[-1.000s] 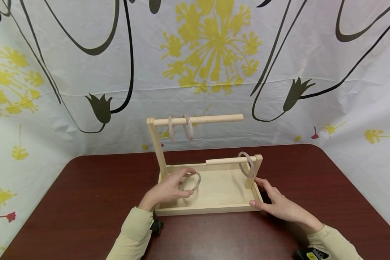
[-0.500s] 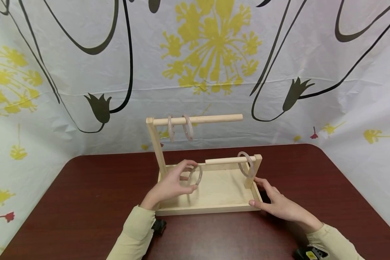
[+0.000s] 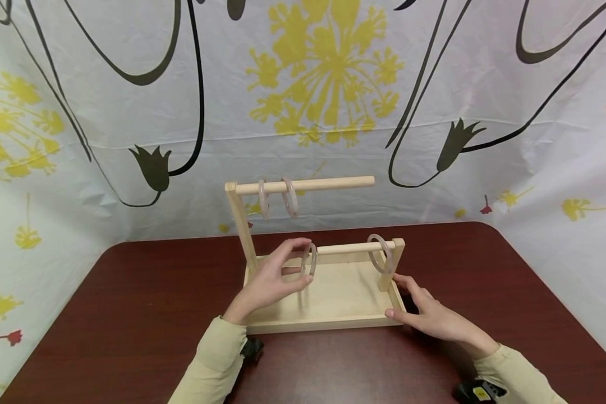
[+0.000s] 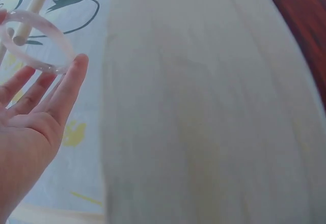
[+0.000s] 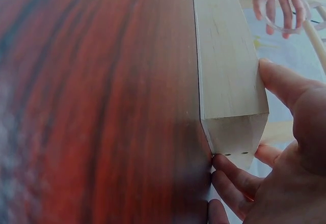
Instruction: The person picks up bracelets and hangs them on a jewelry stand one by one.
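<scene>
My left hand (image 3: pixel 278 275) pinches a pale translucent bangle (image 3: pixel 314 259) between thumb and fingertips. The bangle stands upright at the free left end of the short lower rod (image 3: pixel 348 248); in the left wrist view the end of a rod shows through the bangle (image 4: pixel 51 30). Another bangle (image 3: pixel 390 261) hangs on that rod near its right post. My right hand (image 3: pixel 434 320) grips the right front corner of the wooden rack (image 3: pixel 328 324), thumb on the front rim, fingers along the right side.
The long upper rod (image 3: pixel 338 183) carries two bangles, one left (image 3: pixel 264 202) and one right (image 3: pixel 291 205). Its free end points right. Its tall post (image 3: pixel 242 224) rises at the left. The rack stands on a dark red table (image 3: pixel 156 303), with a patterned cloth (image 3: pixel 192 118) behind.
My left hand has lifted the bangle from low over the tray and carried it up and right to the lower rod's free end. The right hand has kept its hold on the corner.
</scene>
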The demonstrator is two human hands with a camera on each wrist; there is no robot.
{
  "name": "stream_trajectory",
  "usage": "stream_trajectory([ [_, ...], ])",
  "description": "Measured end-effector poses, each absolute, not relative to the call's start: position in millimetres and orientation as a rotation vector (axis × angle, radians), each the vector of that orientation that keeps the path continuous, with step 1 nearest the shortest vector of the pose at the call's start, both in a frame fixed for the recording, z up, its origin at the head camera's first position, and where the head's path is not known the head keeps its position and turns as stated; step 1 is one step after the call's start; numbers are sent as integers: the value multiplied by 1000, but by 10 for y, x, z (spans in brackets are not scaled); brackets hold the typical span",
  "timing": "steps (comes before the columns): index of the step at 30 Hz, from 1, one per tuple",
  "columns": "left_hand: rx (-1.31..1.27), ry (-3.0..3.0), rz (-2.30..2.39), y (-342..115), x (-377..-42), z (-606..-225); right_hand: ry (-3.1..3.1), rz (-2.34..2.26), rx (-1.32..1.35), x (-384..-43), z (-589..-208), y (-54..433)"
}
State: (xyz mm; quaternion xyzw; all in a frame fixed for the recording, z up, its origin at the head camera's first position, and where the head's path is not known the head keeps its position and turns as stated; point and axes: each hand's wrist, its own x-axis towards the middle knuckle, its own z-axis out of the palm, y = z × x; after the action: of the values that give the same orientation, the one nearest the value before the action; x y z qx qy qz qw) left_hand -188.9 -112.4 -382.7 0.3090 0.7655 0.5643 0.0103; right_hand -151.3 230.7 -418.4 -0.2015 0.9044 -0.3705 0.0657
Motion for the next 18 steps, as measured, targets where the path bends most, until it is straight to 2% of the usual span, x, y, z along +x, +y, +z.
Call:
stream_trajectory([
  [18, 1118, 2460, 1605, -925, -1921, -3760, 2733, -1093, -562, -1502, -4190, 2318],
])
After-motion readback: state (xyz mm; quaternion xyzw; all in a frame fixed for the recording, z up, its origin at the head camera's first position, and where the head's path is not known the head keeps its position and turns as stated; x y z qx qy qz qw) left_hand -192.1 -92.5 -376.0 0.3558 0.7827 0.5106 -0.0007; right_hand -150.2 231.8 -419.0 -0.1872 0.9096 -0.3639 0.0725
